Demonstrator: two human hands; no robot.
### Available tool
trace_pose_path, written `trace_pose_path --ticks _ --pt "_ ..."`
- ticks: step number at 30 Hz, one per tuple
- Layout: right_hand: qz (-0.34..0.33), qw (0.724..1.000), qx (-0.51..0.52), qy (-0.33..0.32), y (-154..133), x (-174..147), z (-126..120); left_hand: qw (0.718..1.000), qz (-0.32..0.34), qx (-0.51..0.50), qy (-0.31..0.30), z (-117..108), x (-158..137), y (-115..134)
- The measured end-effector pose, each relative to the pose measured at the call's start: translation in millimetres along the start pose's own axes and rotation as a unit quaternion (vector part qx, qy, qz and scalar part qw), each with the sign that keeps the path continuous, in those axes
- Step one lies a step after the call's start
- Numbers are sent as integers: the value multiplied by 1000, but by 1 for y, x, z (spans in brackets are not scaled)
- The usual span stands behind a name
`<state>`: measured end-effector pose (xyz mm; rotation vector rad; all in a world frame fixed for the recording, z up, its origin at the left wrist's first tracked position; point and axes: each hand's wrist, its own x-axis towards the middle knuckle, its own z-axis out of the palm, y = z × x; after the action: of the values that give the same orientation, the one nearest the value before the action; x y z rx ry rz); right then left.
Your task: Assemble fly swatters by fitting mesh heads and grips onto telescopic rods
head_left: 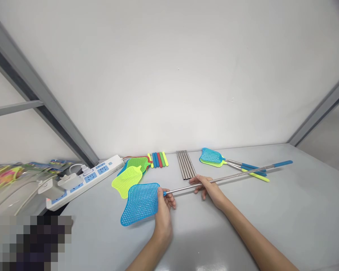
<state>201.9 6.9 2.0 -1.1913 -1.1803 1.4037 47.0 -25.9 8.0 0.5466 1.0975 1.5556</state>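
Observation:
A blue fly swatter with a long extended metal rod and a blue grip at its far right end is held over the table. My left hand is closed around its neck, thumb on the edge of the perforated blue head. Farther along, my right hand has the metal rod between thumb and fingers. Just beyond that hand lies a row of short metal tubes. Behind the held head rests a loose yellow-green swatter head, partly over a stack of other heads.
Several coloured grips lie side by side near the wall. At the right, several swatters with handles are piled beneath the rod's line. A white power strip with plugs sits left, beside plastic-wrapped packages. Grey frame posts stand on both sides.

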Motion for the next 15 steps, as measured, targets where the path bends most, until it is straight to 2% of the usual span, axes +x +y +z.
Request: trace_pose_path --ticks 3,7,11,15 --pt "30 998 49 -38 -1 -2 0 1000 -1 3 -5 -1 0 0" --pt "61 989 122 -49 -4 -3 1 1000 -6 9 -5 0 0 0" --pt "133 953 250 -112 -7 -3 4 1000 -13 -1 0 1 0 1" --pt "166 916 341 -132 -9 -3 4 1000 -14 -4 3 1 0 1"
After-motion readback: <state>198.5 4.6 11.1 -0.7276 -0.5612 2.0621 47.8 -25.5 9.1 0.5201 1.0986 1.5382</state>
